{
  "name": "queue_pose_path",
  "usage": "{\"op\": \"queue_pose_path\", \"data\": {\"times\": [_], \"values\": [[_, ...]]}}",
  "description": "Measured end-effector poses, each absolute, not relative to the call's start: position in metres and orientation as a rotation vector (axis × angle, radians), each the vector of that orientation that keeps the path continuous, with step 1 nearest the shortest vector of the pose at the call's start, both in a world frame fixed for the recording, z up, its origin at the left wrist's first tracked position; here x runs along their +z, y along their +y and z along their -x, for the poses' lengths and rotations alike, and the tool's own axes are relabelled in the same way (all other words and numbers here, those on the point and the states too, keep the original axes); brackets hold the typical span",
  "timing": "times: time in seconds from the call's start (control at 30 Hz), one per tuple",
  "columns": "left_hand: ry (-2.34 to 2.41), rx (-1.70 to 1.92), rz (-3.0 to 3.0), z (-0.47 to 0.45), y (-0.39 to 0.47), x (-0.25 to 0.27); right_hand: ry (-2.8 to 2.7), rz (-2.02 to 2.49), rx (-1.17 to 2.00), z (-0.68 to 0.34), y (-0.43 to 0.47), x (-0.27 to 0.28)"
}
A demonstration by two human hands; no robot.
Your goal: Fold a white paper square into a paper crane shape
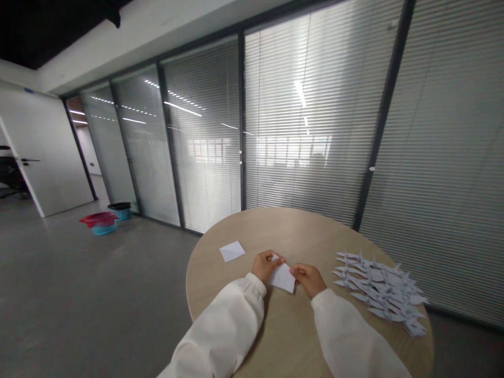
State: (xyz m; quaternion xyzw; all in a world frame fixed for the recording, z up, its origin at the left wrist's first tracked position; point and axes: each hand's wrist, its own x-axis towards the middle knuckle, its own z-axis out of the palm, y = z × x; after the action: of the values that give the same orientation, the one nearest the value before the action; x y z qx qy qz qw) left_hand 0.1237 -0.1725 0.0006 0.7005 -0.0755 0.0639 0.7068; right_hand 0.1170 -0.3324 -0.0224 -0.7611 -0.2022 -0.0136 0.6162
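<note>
Between my hands is a folded sheet of white paper (282, 278), held over the near middle of the round wooden table (291, 223). My left hand (266, 265) grips its upper left edge, thumb on top. At its right corner, my right hand (308, 280) pinches the paper between thumb and fingers. Parts of the fingers behind the paper are hidden. To the left of my left hand, a white paper stack or sheet (232, 251) lies flat on the table. Folded paper cranes (384, 289) are grouped in rows to the right of my right hand.
Glass partitions with blinds (303, 115) stand behind the table. On the grey floor at left are a blue bin with a red liner (103, 223) and another bin with a black liner (121, 211). A white door (43, 157) stands open at far left.
</note>
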Motion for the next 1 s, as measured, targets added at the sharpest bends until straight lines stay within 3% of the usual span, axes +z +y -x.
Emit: {"op": "queue_pose_path", "data": {"times": [1.0], "values": [[-0.201, 0.231, -1.554, -0.1232, -0.1664, 0.0022, -0.446, 1.701, -0.003, -0.1233, -0.334, -0.0311]]}}
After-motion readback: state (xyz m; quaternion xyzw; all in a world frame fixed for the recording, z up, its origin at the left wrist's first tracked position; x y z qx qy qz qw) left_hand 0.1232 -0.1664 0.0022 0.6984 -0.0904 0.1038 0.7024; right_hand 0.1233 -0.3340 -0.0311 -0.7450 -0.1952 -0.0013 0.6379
